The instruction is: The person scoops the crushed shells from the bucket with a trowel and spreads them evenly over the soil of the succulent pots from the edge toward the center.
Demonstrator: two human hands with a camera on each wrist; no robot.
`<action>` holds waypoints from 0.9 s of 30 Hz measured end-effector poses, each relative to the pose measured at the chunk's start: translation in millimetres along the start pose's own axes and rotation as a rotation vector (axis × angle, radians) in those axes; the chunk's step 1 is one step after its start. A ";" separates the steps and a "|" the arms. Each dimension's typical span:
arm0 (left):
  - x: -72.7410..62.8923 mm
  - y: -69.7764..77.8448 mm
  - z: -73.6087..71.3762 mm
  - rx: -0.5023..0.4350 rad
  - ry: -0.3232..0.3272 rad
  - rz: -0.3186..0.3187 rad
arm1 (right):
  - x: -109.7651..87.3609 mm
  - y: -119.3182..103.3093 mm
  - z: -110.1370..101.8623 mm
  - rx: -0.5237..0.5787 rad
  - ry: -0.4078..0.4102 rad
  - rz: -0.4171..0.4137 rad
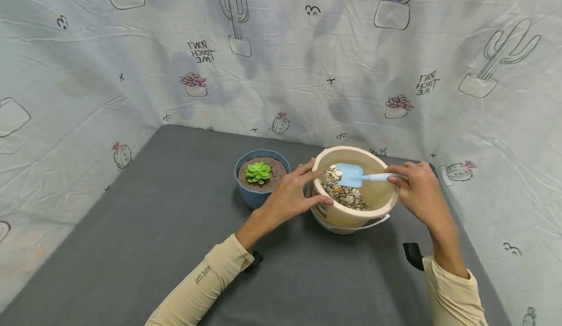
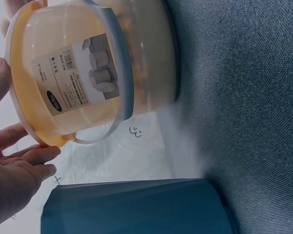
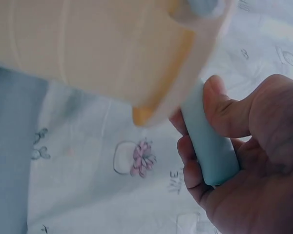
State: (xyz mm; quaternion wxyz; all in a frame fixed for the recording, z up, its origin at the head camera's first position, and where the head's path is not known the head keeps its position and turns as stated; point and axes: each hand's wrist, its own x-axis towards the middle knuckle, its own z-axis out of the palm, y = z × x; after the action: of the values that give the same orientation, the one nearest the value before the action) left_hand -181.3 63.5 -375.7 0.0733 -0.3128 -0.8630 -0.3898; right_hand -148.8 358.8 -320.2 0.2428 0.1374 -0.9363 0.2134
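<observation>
A cream bucket [image 1: 379,204] stands on the grey table, with small pebbles and bits of gravel [image 1: 351,199] inside. At its left rim my left hand [image 1: 291,192] holds on, thumb toward the near side and fingers toward the far side; the left wrist view shows the fingertips [image 2: 44,155] right at the rim. My right hand [image 1: 419,189] grips the white-looking handle of a light blue toy shovel [image 1: 351,174]. The blade lies over the inside of the bucket with some pebbles at its tip. In the right wrist view, fingers and thumb wrap the shovel handle [image 3: 210,141].
Left of the bucket stands a blue pot [image 1: 252,199] with brown soil and a green succulent [image 1: 258,172]. The bucket's white handle [image 1: 373,223] hangs down at the front. A cloth printed with cacti [image 1: 272,72] stands behind and beside the table [image 1: 175,209].
</observation>
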 end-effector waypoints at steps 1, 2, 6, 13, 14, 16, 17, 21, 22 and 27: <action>-1.2 -0.2 -0.6 0.001 -0.001 -0.002 | -1.1 -0.7 -2.0 0.002 0.011 -0.002; -2.2 -0.3 -1.4 0.002 -0.003 -0.007 | -2.0 -1.4 -4.0 -0.002 0.024 -0.008; -5.0 0.4 -4.8 0.017 -0.020 -0.034 | -4.7 -6.3 -13.0 -0.007 0.055 -0.019; -9.4 -1.4 -20.3 0.080 -0.058 -0.008 | -5.9 -24.1 -25.5 0.007 0.077 -0.012; -12.1 -4.0 -27.3 0.096 -0.048 -0.003 | -4.2 -28.1 -24.4 0.012 0.077 -0.015; -19.3 -11.3 -43.7 0.142 -0.017 -0.002 | 0.0 -36.4 -21.4 0.032 0.082 -0.030; -23.7 -16.0 -52.5 0.170 0.002 -0.009 | 2.3 -40.6 -19.3 0.045 0.083 -0.038; -43.3 -37.3 -88.1 0.218 0.022 -0.103 | 11.8 -59.9 -8.6 0.098 0.094 -0.076; -48.2 -43.4 -95.9 0.218 0.015 -0.132 | 14.3 -65.5 -5.4 0.112 0.092 -0.079; -69.2 -69.2 -124.5 0.218 -0.064 -0.291 | 26.7 -94.7 13.1 0.159 0.062 -0.090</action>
State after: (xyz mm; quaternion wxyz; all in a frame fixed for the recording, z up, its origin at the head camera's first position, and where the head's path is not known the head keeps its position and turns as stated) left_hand -182.3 -94.0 -359.4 0.0220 -0.1870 -0.9382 -0.2903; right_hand -142.3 266.2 -285.3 0.2691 0.1918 -0.9013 0.2800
